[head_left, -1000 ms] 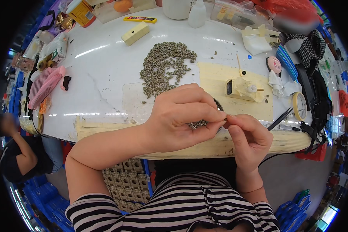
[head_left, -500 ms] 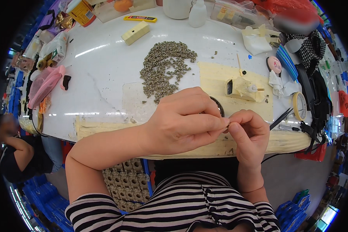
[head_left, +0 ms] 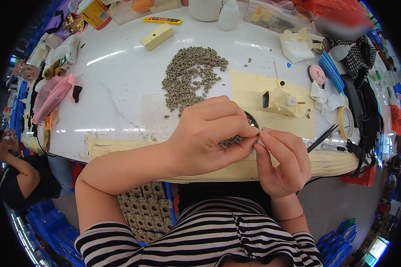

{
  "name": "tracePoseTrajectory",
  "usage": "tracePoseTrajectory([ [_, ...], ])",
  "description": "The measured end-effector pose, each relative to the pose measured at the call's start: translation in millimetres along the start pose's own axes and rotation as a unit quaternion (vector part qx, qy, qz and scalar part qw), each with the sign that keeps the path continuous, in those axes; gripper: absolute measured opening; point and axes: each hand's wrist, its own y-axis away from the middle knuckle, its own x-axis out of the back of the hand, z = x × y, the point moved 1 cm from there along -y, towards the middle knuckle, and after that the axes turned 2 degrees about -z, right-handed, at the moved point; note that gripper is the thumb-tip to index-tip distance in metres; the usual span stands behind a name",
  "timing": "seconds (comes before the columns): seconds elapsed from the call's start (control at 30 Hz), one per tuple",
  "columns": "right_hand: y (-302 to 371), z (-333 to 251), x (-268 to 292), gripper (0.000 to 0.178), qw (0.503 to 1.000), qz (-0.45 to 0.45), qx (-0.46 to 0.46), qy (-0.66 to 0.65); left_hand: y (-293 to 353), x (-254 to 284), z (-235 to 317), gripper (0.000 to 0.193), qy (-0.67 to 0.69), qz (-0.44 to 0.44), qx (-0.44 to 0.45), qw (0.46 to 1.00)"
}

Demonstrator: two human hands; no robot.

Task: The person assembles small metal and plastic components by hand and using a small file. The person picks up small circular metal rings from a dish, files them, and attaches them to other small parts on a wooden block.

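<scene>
My left hand (head_left: 211,135) is closed in a pinch over a round dish, its thumb and index finger on a tiny metal part (head_left: 259,135) whose exact kind is too small to tell. Against that pinch are the curled fingers of my right hand (head_left: 284,161); what they grip, if anything, is hidden. Small metal parts (head_left: 231,142) fill the dish (head_left: 256,119), which my left hand mostly covers. Beyond my hands, a loose heap of similar silvery parts (head_left: 182,80) spreads over the white table (head_left: 116,89).
A tape-covered block (head_left: 283,103) with a thin rod stands right of the dish on yellow tape. Farther right are tweezers (head_left: 323,138) and a tape roll (head_left: 345,122). A cream block (head_left: 157,37) and white bottle (head_left: 228,17) stand behind; a pink mesh item (head_left: 52,99) lies left.
My right hand has shifted slightly left, its thumb dropping away from the index fingertip. My left fingers have moved a little, uncovering more of the parts in the dish.
</scene>
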Motion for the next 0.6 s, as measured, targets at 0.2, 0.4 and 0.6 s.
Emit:
tracePoseTrajectory([
  [0.2,9.0,4.1,3.0,0.021,0.955,-0.041,-0.191,-0.221,-0.2,1.4,0.3,0.023,-0.013,0.008,-0.047,0.999],
  [0.4,7.6,4.4,6.8,0.01,0.811,-0.052,-0.369,-0.452,-0.1,1.2,-0.7,0.026,-0.011,-0.011,-0.085,0.996],
  [0.6,8.0,3.6,5.1,0.014,0.939,-0.022,-0.228,-0.255,-0.3,-1.2,1.6,0.023,-0.016,-0.005,-0.052,0.999],
])
